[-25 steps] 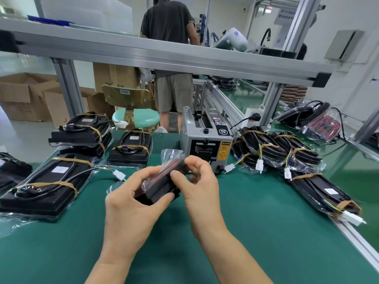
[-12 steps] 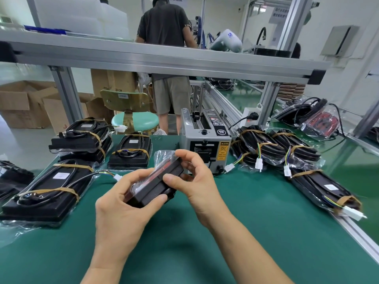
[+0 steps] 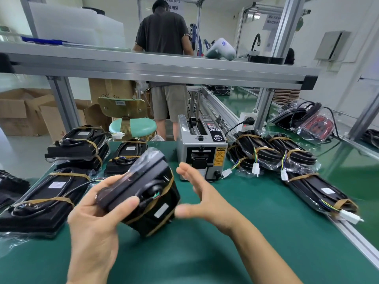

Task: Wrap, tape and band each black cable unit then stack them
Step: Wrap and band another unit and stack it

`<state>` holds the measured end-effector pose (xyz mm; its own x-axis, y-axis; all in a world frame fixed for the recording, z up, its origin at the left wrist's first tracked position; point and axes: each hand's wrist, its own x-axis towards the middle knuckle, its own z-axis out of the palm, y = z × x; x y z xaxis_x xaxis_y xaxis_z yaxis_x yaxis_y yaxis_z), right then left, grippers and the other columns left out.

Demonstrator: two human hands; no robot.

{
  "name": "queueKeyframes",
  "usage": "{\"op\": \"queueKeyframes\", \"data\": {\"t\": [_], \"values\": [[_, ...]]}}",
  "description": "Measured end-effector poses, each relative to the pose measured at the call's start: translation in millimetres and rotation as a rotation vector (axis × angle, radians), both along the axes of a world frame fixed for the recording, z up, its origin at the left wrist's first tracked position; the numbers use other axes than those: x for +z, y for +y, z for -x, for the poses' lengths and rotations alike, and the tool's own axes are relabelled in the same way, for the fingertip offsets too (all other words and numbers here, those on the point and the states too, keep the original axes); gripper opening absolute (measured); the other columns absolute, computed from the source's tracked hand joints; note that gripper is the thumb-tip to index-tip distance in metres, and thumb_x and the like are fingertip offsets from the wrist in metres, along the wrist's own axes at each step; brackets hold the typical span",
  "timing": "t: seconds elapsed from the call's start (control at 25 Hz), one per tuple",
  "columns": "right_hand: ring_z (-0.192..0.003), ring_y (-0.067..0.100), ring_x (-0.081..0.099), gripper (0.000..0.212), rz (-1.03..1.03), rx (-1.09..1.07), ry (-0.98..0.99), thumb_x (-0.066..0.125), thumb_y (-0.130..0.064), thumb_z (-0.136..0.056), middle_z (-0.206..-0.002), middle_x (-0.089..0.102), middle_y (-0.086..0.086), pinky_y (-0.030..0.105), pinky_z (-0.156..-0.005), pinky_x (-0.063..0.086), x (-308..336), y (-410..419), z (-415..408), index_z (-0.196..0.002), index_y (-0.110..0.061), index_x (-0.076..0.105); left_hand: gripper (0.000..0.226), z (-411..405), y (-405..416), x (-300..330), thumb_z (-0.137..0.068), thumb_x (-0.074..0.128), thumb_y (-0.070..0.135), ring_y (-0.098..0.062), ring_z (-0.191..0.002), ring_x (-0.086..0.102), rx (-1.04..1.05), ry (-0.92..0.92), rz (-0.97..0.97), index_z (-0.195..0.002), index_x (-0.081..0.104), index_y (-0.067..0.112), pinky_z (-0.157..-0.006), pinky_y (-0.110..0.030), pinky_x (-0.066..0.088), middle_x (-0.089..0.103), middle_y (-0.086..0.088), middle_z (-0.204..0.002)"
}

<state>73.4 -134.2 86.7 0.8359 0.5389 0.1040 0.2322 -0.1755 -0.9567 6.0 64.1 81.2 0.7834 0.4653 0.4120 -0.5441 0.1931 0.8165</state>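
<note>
— Hands? The left hand [image 3: 96, 218] alone grips the bagged, banded cable unit [image 3: 143, 193], tilted above the bench [image 3: 235, 253]; the right hand [image 3: 202, 198] hovers beside it, fingers spread, holding nothing.

— Risk?

— One-handed, the slick bag could slide from the thumb and drop before reaching the stack [image 3: 75, 148].
</note>
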Motion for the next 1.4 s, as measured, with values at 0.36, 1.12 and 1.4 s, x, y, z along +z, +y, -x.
{"op": "queueKeyframes", "data": {"t": [0.36,1.12,1.4], "values": [[-0.102,0.008,0.058,0.06,0.257,-0.168,-0.316,0.082,-0.01,-0.063,-0.105,0.061,-0.013,0.034,-0.095,0.046,28,-23,4,-0.113,-0.031,0.056,0.059,0,3,-18,-0.062,0.066,0.002,-0.006,-0.118,0.056,-0.135,0.183,-0.071,-0.116,0.065,0.025,-0.103,-0.03,0.042,0.065,0.007,-0.123],[-0.105,0.027,0.06,0.032,0.176,-0.742,-0.033,0.054,-0.003,-0.085,-0.123,0.063,0.014,0.038,-0.097,0.045,6,-13,-64,-0.114,-0.005,0.066,0.055,-3,-4,-56,-0.056,0.079,0.02,0.004,-0.096,0.063,0.136,0.169,-0.423,-0.104,0.065,0.044,-0.089,-0.003,0.04,0.07,0.019,-0.104],[-0.081,0.025,0.055,0.021,-0.182,-1.031,0.358,0.07,-0.017,-0.085,-0.08,0.059,0.003,0.031,-0.075,0.043,13,15,-103,-0.067,-0.017,0.06,0.07,2,-10,-57,-0.057,0.085,0.004,0.01,-0.094,0.061,0.2,0.158,-0.505,-0.104,0.062,0.05,-0.09,0.0,0.036,0.068,0.027,-0.103]]}}
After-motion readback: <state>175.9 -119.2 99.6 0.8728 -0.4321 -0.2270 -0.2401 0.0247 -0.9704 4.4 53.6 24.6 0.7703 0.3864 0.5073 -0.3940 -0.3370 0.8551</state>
